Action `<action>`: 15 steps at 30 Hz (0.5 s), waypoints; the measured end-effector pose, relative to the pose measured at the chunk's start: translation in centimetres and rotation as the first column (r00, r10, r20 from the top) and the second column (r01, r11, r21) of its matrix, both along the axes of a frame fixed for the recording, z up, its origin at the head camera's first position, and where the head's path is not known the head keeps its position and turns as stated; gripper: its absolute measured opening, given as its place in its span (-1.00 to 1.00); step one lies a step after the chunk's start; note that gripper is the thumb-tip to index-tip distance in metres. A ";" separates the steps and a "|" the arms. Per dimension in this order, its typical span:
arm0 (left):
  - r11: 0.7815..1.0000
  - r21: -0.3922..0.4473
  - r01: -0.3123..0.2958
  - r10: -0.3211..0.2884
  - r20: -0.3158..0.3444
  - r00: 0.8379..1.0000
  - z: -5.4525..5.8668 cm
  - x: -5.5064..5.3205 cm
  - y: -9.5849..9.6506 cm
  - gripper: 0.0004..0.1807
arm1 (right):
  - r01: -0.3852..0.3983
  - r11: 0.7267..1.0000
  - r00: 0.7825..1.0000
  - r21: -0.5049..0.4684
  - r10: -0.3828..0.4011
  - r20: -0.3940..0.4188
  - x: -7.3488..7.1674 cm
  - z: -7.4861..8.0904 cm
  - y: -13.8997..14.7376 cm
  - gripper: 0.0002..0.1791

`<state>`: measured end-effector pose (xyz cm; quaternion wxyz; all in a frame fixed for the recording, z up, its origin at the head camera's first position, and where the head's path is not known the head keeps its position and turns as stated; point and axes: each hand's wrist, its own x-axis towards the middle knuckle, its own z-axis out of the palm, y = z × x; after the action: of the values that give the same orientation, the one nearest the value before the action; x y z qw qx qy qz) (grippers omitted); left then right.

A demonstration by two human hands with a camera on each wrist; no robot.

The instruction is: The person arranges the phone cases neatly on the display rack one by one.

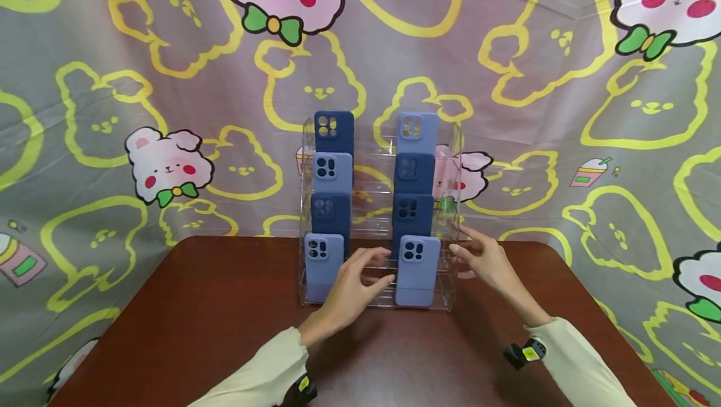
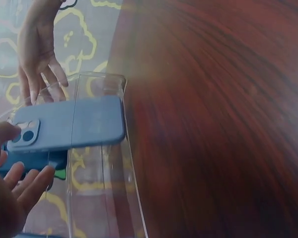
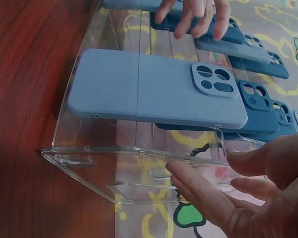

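A clear acrylic tiered rack [image 3: 94, 150] stands on the table, with phone cases leaning on its steps in two columns. My left hand [image 1: 350, 287] is in front of the gap between the columns, thumb and fingers apart. Just right of its fingertips is the lowest light blue phone case [image 1: 417, 285] of the right column. In the left wrist view, the thumb overlaps that case's camera cutouts. Beside the rack's right side panel, my right hand [image 3: 253, 183] has its fingers spread around the panel's edge. Neither hand holds a case.
The left column has a light blue case [image 1: 325, 275] at the bottom, with dark blue [image 1: 330, 216], light blue [image 1: 333, 175] and dark blue [image 1: 334, 134] cases above. The brown table [image 1: 225, 307] meets a patterned cloth [image 1: 225, 100] behind the rack.
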<state>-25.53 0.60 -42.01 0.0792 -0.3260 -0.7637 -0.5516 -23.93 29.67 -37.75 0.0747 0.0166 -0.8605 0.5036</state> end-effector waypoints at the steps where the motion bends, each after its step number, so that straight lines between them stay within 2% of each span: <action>1: 1.000 -0.017 0.007 -0.007 -0.003 1.000 0.1 0.2 -0.4 -0.52 | 0.002 1.000 1.000 0.004 -0.002 0.008 0.0 0.0 0.0 -0.33; 4: 0.998 -0.070 0.008 -0.010 -0.039 0.999 0.3 0.5 -1.5 -0.51 | 0.004 1.000 1.000 0.025 -0.004 0.017 0.0 0.0 0.1 -0.32; 8: 0.989 -0.147 -0.020 0.006 -0.092 0.996 0.7 0.9 -3.1 -0.49 | 0.013 0.999 1.000 0.035 -0.013 0.013 0.1 0.1 0.2 -0.30; 15: 0.966 -0.244 -0.090 0.072 -0.083 0.994 1.1 1.3 -6.1 -0.48 | -0.003 0.995 1.000 0.097 0.000 0.029 0.8 0.3 0.4 -0.38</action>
<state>-24.23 -5.52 -40.91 0.0884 -0.3220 -0.8357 -0.4360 -23.16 30.06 -37.40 0.0607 0.0136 -0.8849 0.4616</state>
